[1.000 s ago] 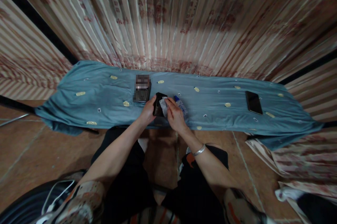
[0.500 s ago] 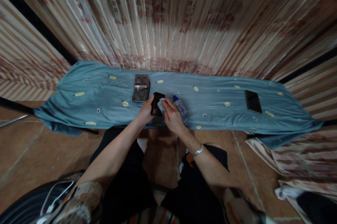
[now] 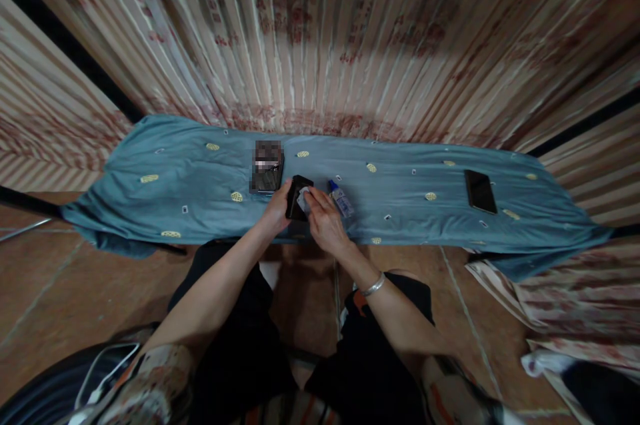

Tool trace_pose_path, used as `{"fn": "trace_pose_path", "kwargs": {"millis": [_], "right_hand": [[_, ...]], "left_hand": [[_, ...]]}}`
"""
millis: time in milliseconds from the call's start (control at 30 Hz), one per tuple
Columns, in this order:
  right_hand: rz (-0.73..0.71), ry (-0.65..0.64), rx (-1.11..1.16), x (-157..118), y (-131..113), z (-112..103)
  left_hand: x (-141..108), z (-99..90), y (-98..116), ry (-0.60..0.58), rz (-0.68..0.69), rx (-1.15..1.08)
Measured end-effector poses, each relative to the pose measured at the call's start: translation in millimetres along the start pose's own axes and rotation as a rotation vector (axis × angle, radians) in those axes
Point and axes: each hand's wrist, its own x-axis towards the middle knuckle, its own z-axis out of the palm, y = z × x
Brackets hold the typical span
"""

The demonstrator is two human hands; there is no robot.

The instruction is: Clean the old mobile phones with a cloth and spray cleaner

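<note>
Just above the near edge of the bed-like surface, my left hand [image 3: 277, 209] grips a flat black phone [image 3: 295, 212] by its left side. My right hand [image 3: 325, 220] is closed with a small light grey cloth [image 3: 302, 199] pinched under its fingers. The cloth lies against the phone's upward face and hides part of it. Right beside my right hand lies a clear bottle with a blue cap [image 3: 342, 200], its label too small to read. A dark boxy stack with a blurred-out top [image 3: 268, 168] stands left of the phone, apart from my left hand.
A teal patterned cloth [image 3: 410, 218] covers the long low surface. Toward its right end lies another dark phone or tablet [image 3: 481, 191]. Pleated curtains [image 3: 320, 65] hang behind, and dark poles [image 3: 85, 52] run along both sides. A white cable [image 3: 107, 372] lies at lower left.
My right hand and the cloth have shifted slightly left across the phone's face. The left hand keeps its hold on the phone, and the other things stay put.
</note>
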Motion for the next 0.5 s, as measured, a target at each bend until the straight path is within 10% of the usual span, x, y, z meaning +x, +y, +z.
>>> {"fn": "trace_pose_path", "kwargs": {"millis": [500], "right_hand": [[-0.035,-0.03,0.01,4,-3,-3]], "left_hand": [[6,2.8,-12,-0.012,0.015,0.015]]}}
